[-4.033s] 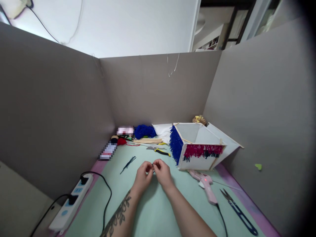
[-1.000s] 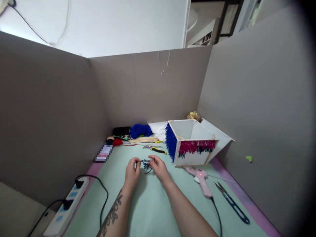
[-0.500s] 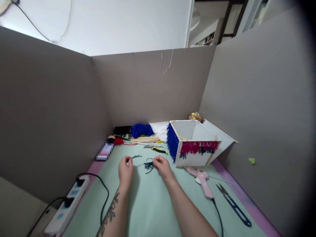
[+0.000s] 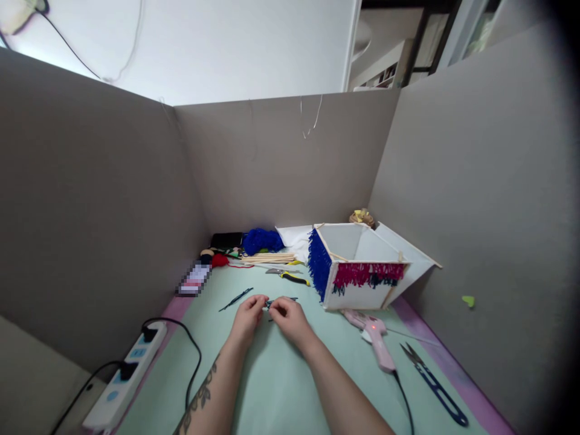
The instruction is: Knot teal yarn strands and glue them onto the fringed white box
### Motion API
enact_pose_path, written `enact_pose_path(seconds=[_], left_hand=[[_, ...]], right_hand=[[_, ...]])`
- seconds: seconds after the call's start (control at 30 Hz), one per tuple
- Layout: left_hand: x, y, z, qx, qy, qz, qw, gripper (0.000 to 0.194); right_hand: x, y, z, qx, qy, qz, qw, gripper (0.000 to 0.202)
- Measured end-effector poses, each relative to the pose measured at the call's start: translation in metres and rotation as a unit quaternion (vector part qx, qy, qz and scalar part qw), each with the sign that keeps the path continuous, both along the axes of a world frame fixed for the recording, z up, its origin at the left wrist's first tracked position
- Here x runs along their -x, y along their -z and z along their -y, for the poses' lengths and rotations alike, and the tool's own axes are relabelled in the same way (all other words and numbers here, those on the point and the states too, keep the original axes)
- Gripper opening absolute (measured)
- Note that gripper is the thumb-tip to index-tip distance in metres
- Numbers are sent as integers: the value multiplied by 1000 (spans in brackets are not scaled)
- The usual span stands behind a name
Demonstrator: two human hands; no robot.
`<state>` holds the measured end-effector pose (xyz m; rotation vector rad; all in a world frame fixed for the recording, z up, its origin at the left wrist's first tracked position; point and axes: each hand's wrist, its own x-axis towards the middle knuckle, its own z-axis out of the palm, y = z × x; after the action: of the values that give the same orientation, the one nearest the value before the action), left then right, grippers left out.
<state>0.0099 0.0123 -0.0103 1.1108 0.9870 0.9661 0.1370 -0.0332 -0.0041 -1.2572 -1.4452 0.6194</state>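
1. Nearest, on the table (image 4: 272, 393) with its pale green cover, a long white plastic power strip (image 4: 118, 391) with black plugs lay well to the left of the open white box (image 4: 360, 295), a panel-sided form edged with pale wood.
2. Navy-handled metal snips (image 4: 435, 386) lay in front of the box and to its right, blades slightly apart.
3. A pale pink plastic glue gun (image 4: 379, 347), its red light lit, lay just in front of the box, nozzle end towards it.
4. The left hand (image 4: 250, 315), left of the box, had thumb and fingertips closed on thin strands of dark teal yarn (image 4: 269, 304).
5. The right hand (image 4: 289, 319), between left hand and box, pinched the same strands; loose ends showed just beyond its knuckles.
6. A slim bundle of dark teal yarn (image 4: 236, 299) lay farther left of the box, near the left hand.
7. The box bore deep blue fringe (image 4: 319, 266) on its left side and crimson fringe (image 4: 362, 274) with dark teal tufts along its front's upper part.
8. Yellow-and-black metal cutters (image 4: 294, 278) lay just left of the box.
9. Farther back, left of the box, were pale wooden sticks (image 4: 268, 258) and a royal-blue yarn heap (image 4: 263, 241).
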Motion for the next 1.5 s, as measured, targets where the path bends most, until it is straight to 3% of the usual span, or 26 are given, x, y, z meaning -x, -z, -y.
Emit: enact_pose_path(seconds=[0.2,0.33,0.53,0.63,0.77,0.87,1.03,1.3,1.4,1.5], left_hand=[[3,-2,0,-4,30,17,999,38],[2,-5,3,29,13,62,998,38],[3,-7,1,94,-11,210,973,47],[3,-8,1,96,5,247,964,47],[3,-8,3,87,29,271,958,50],[1,-7,3,67,31,246,967,45],[-2,-4,2,-38,13,89,995,29],[0,2,-3,-211,1,-61,976,12],[1,4,-4,-207,10,-67,976,13],[-1,2,-3,-155,21,-42,987,19]], right_hand=[[4,-10,7,-9,-79,-92,993,16],[2,-8,6,27,-121,-181,976,17],[2,0,-2,53,-104,-219,969,19],[4,3,-4,62,-83,-265,959,14],[5,7,-7,57,-53,-343,936,25],[3,9,-9,57,-49,-357,931,24],[0,10,-11,47,4,-340,939,19],[3,12,-10,107,57,-229,966,11],[3,10,-9,133,22,-224,965,13],[2,6,-7,152,-18,-250,956,14]])
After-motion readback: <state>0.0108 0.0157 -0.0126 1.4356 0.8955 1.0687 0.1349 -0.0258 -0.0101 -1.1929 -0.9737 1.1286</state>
